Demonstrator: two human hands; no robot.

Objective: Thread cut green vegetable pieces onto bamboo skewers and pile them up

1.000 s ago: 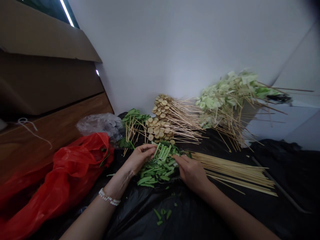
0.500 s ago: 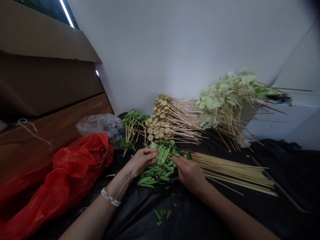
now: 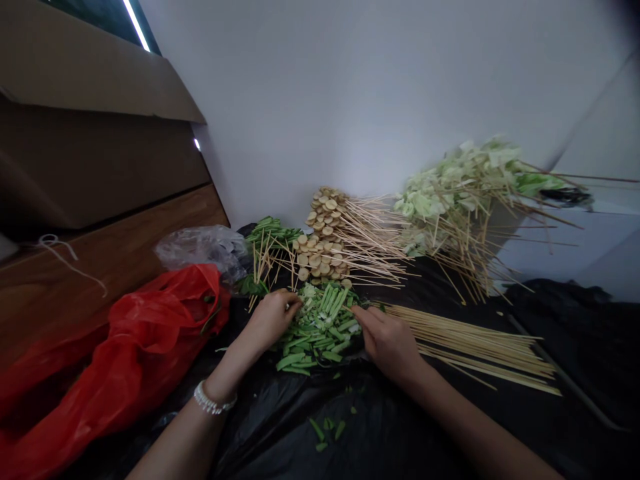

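Pale wall [image 3: 300,100] fills the upper middle of the frame, and below it we work over a black plastic sheet [image 3: 280,427]. Near the centre of the frame lies our pile of cut green pieces [image 3: 307,347], with several pieces [image 3: 334,300] lined up side by side at its top. Our left hand [image 3: 295,305], with a pale beaded bracelet [image 3: 214,402] at the wrist, is at the left edge of the pile; its thumb and fingers curl inward, and we cannot tell whether they grip anything. Our right hand [image 3: 354,309] is clamped on a thin skewer [image 3: 347,308] at the right end of the lined-up pieces, most of the stick being hidden from us.

Just right of that hand, we have a bundle of bare sticks [image 3: 485,340] reaching toward the right of the frame. Behind the pile are stacked skewers of pale round slices [image 3: 323,260], with skewered green stalks [image 3: 274,231] to their left; skewers of pale leaves [image 3: 450,183] are heaped at upper right. A few loose green bits [image 3: 327,432] lie at lower centre. On our left we see a red plastic bag [image 3: 145,327], a clear plastic bag [image 3: 203,250] touching it, and, upper left, a cardboard box [image 3: 100,87] on a wooden surface [image 3: 165,220].
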